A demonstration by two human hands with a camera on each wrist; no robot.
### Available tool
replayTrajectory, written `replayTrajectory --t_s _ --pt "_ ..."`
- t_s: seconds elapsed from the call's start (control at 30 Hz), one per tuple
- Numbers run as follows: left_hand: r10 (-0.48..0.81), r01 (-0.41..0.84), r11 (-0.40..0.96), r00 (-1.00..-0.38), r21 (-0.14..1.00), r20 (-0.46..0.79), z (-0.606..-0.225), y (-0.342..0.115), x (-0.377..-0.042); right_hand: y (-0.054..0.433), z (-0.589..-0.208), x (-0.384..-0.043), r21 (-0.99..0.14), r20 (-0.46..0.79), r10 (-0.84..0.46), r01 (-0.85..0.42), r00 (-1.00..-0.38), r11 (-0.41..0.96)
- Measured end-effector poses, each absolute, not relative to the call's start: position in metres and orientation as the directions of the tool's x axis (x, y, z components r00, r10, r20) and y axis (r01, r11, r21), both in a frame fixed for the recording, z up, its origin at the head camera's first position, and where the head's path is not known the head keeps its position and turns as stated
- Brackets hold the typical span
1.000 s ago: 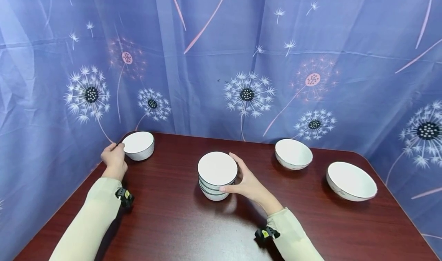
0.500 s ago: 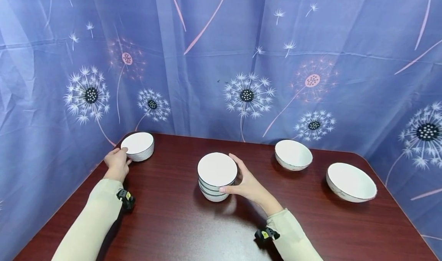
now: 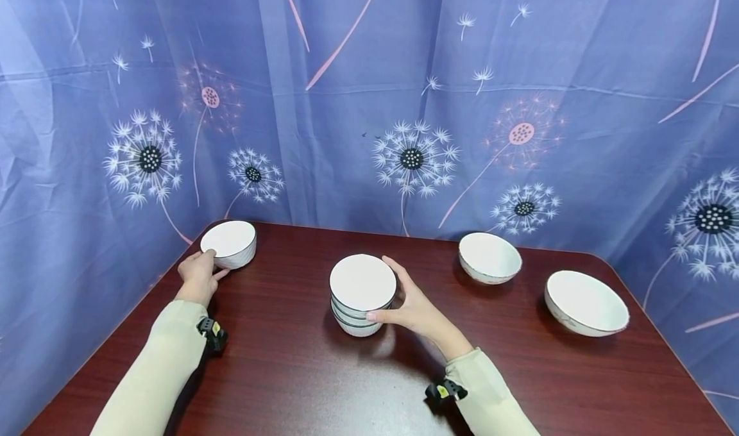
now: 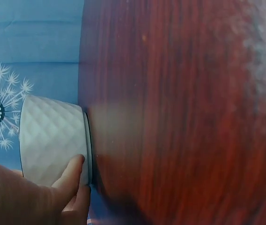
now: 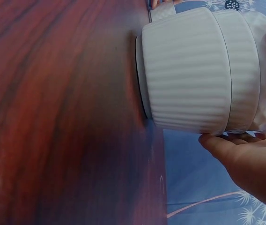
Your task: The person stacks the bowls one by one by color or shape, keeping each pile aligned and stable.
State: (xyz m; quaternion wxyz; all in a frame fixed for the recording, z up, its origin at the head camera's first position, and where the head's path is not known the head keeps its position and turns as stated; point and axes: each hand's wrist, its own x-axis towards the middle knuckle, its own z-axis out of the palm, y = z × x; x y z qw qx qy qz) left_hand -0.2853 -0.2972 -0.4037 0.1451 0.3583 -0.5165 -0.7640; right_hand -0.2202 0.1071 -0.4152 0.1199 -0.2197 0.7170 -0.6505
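Note:
At the table's far left corner stands a white bowl [image 3: 239, 258] with a dark rim. My left hand [image 3: 197, 274] holds its near left side, thumb at the rim and a finger low on the wall. The left wrist view shows a fingertip against the bowl's diamond-textured wall [image 4: 53, 136], close to its foot. Mid-table is a stack of white bowls [image 3: 362, 283], nested upright. My right hand [image 3: 417, 306] grips the stack from the right, thumb in front and fingers behind. In the right wrist view the lowest bowl [image 5: 184, 70] has ribbed sides.
Two wider white bowls stand apart on the right: one at the back [image 3: 491, 258], one nearer the right edge [image 3: 586, 304]. The dark red wooden table [image 3: 277, 372] is backed by a blue dandelion-print curtain [image 3: 346, 134].
My left hand has come from the bowl's left rim down to its near side and taken hold there. The right hand and the stack have stayed in place.

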Motion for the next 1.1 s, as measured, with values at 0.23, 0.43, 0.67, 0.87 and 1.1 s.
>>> replayTrajectory --t_s 0.23,0.43,0.67,0.87,1.1 --pt "-0.57 -0.131 -0.456 -0.717 0.88 -0.402 -0.403 -0.2936 -0.2879 0.1074 -0.4126 -0.2183 -0.988 0.116 -0.47 -0.152 -0.875 0.039" --pt "-0.579 -0.128 -0.442 -0.716 0.888 -0.391 -0.4042 -0.2937 -0.2888 0.1075 -0.4138 -0.2184 -0.99 0.118 -0.479 -0.141 -0.87 0.012" --pt "-0.589 -0.106 -0.451 -0.711 0.886 -0.384 -0.4048 -0.2942 -0.2897 0.1069 -0.4144 -0.2195 -0.987 0.119 -0.477 -0.155 -0.871 0.038" --pt "-0.61 -0.088 -0.434 -0.704 0.897 -0.364 -0.4057 -0.2936 -0.2885 0.107 -0.415 -0.22 -0.988 0.115 -0.485 -0.149 -0.867 0.032" --pt "-0.618 -0.073 -0.424 -0.705 0.903 -0.348 -0.4019 -0.2891 -0.288 0.1072 -0.4159 -0.221 -0.986 0.121 -0.477 -0.162 -0.871 0.045"
